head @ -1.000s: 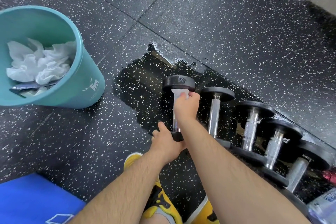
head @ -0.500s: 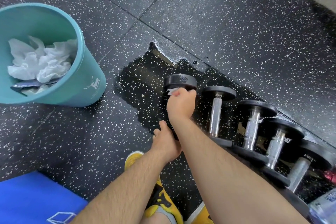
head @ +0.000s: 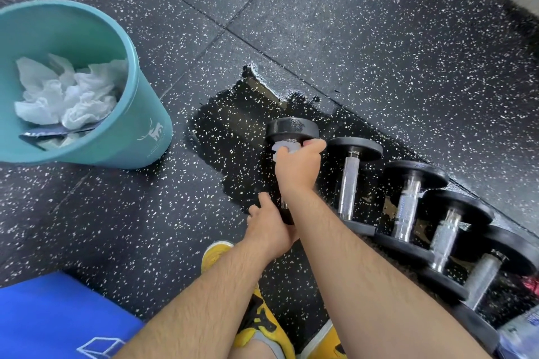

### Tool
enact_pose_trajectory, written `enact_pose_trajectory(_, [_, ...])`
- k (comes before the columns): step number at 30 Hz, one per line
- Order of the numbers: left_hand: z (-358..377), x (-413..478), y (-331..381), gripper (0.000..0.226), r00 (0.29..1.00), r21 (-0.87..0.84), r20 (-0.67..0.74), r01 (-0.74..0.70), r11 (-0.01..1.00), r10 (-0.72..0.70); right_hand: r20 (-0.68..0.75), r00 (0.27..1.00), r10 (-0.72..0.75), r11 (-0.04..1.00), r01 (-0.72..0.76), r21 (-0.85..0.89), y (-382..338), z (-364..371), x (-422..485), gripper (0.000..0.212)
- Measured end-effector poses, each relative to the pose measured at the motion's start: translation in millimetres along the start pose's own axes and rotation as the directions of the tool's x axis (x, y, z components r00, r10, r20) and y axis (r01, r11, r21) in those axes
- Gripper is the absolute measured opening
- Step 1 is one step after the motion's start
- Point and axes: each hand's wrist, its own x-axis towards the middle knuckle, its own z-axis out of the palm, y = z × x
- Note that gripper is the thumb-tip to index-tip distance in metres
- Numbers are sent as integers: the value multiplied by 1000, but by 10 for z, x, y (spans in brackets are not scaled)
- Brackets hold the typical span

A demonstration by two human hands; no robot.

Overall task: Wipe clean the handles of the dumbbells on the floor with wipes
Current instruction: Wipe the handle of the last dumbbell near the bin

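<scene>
Farther along the dumbbell [head: 292, 129] now, my right hand [head: 296, 167] clamps the wipe [head: 280, 149] round its handle [head: 283, 203]; my left hand [head: 269, 227] grips the near end, steadying it.

Bin [head: 140, 114] left of dumbbell row [head: 405, 207]; wipes [head: 67, 96] in bin.
</scene>
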Motion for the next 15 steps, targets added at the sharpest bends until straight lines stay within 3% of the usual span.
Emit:
enact_pose_trajectory(7, [25,32,-16,84,1000,-17,-10,6,1000,-6,82,985,150,977,-160,139,23,12,175,49])
enact_pose_trajectory(9, [32,37,-22,91,1000,-16,-13,7,1000,-7,131,971,202,947,-228,225,58,2,212,41])
enact_pose_trajectory(11, [34,36,-23,96,1000,-17,-15,5,1000,-5,144,965,220,925,-253,282,129,-27,274,15])
enact_pose_trajectory(15, [37,21,-5,100,1000,-23,-28,-7,1000,6,177,954,241,920,-283,272,205,-117,319,17])
